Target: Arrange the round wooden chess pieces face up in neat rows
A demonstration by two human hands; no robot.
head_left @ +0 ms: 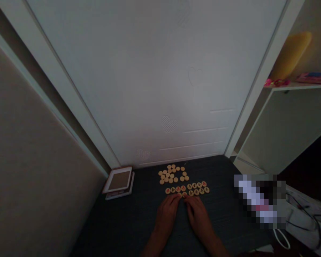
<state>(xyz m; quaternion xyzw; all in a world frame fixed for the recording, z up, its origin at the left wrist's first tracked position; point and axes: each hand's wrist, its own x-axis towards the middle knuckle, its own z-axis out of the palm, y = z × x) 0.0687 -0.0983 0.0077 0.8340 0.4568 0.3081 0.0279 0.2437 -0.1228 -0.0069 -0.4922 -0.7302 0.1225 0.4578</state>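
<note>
Round wooden xiangqi pieces lie on a dark tabletop (128,217). Several are blank side up in a loose cluster (168,175) at the back. Closer to me, others form two rows with red and black characters showing, such as the red-marked piece (168,191) at the left end and the black-marked piece (207,190) at the right. My left hand (167,210) has its closed fingertips on one piece (179,195) in the near row. Beside it, my right hand (198,211) has bent fingers on the neighbouring piece (184,195). The fingers partly cover both pieces.
Behind the table stands a white panel (139,89) with heart patterns. Two stacked frame-like items (120,178) lie at the back left. On the right are a pixelated object (256,200), a white cord loop (282,240) and a shelf (296,85) holding a yellow item (291,55).
</note>
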